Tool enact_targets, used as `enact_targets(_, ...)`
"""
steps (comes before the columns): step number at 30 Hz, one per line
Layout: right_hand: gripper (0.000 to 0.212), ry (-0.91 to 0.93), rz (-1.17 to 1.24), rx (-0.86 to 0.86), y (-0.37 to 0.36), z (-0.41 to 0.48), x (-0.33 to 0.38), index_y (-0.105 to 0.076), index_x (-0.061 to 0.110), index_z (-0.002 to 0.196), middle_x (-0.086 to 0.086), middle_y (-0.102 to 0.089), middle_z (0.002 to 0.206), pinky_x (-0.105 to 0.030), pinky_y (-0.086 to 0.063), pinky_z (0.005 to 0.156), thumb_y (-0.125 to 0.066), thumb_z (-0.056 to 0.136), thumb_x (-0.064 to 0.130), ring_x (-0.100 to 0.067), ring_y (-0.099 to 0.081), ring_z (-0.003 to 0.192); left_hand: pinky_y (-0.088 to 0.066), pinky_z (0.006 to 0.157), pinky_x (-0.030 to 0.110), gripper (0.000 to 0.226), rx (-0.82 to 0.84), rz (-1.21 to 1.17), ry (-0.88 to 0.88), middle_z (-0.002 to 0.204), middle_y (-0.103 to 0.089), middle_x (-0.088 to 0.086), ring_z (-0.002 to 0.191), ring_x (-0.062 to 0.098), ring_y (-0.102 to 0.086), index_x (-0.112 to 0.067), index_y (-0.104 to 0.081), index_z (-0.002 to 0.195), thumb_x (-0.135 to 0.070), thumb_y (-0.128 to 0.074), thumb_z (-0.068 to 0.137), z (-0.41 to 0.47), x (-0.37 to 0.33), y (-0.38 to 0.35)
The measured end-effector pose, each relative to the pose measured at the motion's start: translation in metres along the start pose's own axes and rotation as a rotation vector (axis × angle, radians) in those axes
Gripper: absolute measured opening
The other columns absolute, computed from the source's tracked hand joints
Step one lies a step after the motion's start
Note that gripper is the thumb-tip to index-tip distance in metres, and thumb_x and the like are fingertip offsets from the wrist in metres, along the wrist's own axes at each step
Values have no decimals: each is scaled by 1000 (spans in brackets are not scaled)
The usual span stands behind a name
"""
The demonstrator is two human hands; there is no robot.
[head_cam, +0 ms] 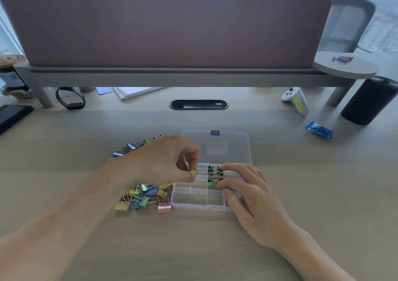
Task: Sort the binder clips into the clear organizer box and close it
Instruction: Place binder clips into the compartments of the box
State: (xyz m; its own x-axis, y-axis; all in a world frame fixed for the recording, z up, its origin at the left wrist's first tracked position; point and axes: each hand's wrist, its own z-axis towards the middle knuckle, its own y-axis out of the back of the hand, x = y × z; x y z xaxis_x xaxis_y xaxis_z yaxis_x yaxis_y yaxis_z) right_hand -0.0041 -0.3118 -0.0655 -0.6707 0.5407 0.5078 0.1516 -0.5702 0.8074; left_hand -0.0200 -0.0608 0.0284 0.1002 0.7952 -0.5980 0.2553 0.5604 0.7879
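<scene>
**A:** What carries everything?

**B:** A pale wooden desk (301,173). The clear organizer box (189,201) lies in the middle of it, and its lid (217,149) is swung open and lies flat just behind the box.

**A:** And the hands?

**B:** The right hand (247,196) rests on the box's right side. Its grip is released, the fingers are spread, and the fingertips touch the stored clips (214,176). The left hand (163,164) hangs over the box's left edge.

**A:** Where are the clips?

**B:** A loose heap of clips (142,196) lies just left of the box's front corner. They are yellow, teal and blue, with one pink. A smaller bunch (129,148), mostly blue, lies left of the lid, partly hidden by the left hand. The stored clips, dark and green, fill two back compartments right of the box's middle.

**A:** What does the left grip hold?

**B:** It pinches one small yellow clip (193,172) between thumb and fingertip, above the box's back left compartments.
</scene>
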Motion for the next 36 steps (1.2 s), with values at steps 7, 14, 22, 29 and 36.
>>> enact_targets(7,32,5,-11,-1,1,0,0,-72,37,110,23,-50,140,-18,-28,112,-41,101,36,-2,-39,137,-59,85,33,17,-139,-212,-21,89,-70,-10,79,7,-72,-32,-69,90,-18,-79,87,7,-9,-15)
enact_targets(14,31,5,-18,8,2,1,1,-72,36,110,23,-50,141,-15,-26,112,-42,101,36,-2,-40,137,-56,91,21,24,-101,-218,-54,100,-77,-19,96,-2,-71,-37,-79,108,-19,-72,94,7,-10,-14)
enact_targets(22,31,16,-8,14,2,1,0,-72,36,112,22,-50,141,-22,-30,113,-44,100,33,-6,-42,137,-53,81,13,36,-166,-92,-93,89,-73,-18,84,-4,-68,-36,-68,122,-21,-76,91,4,-12,-38)
enact_targets(29,34,52,39,-29,3,3,1,-74,39,117,23,-52,138,-27,-35,112,-48,99,28,-5,-45,137,-52,70,15,13,-217,-89,-126,77,-74,-18,74,-1,-68,-31,-76,92,-20,-81,85,5,-5,-49)
enact_targets(36,28,114,104,-102,5,1,-1,-80,31,109,21,-58,138,-42,-45,107,-57,94,24,-10,-50,136,-45,71,8,12,-206,35,-208,86,-74,-19,79,-3,-66,-30,-79,99,-22,-78,90,7,-3,-51)
